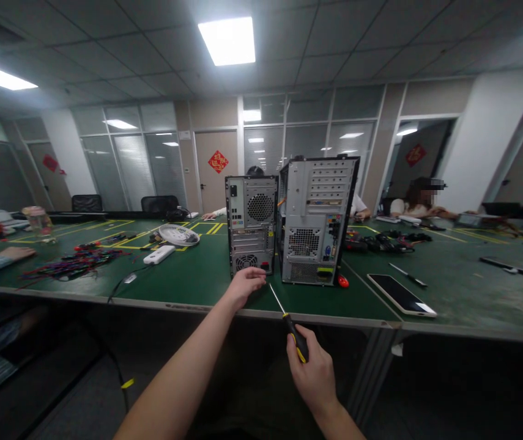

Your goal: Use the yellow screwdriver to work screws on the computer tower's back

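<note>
My right hand is wrapped round the black and yellow handle of a screwdriver, whose thin metal shaft points up and left toward the table edge. My left hand is at the lower front of the smaller computer case, its fingers together and bent; whether they hold anything small is hidden. Just right of that case stands a taller computer case, upright, its back panel with ports and vents facing me. A red object lies at the taller case's lower right corner.
On the green table, a white power strip, a white basket and coloured cables lie left. A phone, a pen-like tool and black cables lie right. Other people sit around the table.
</note>
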`<action>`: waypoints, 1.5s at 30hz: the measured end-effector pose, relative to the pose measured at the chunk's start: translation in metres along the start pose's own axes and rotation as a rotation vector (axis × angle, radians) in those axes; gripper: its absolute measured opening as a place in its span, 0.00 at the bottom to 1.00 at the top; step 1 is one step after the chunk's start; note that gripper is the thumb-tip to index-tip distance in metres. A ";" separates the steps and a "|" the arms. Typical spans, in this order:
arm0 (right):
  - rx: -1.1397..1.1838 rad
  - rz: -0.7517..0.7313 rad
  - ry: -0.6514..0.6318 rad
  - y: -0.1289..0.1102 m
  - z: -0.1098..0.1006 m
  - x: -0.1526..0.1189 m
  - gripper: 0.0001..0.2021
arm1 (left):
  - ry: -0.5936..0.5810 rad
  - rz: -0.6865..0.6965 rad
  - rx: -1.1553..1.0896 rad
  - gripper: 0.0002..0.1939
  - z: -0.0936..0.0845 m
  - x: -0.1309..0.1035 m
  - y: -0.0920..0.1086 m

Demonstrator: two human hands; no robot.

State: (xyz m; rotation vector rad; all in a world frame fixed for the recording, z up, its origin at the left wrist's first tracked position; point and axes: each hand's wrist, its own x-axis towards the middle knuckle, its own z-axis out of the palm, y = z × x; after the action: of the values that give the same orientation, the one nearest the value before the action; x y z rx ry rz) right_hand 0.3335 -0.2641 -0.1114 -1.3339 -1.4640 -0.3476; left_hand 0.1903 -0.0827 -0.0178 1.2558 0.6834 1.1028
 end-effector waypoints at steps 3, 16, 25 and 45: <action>0.008 0.028 -0.012 0.001 0.000 0.001 0.12 | 0.008 0.032 -0.001 0.14 -0.002 0.000 -0.005; 0.037 0.090 -0.037 -0.005 -0.003 0.003 0.12 | -0.010 0.024 -0.031 0.09 -0.002 -0.003 -0.005; 0.064 0.002 -0.005 0.001 0.000 0.005 0.11 | -0.059 0.034 0.053 0.12 -0.002 -0.004 -0.007; 0.022 0.049 -0.026 -0.001 -0.001 0.005 0.13 | -0.144 0.082 0.174 0.15 -0.003 -0.003 -0.011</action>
State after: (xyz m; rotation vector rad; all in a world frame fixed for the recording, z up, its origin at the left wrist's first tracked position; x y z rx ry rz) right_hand 0.3344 -0.2628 -0.1071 -1.3591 -1.4498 -0.2831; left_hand 0.1894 -0.0840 -0.0299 1.5083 0.6342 1.0244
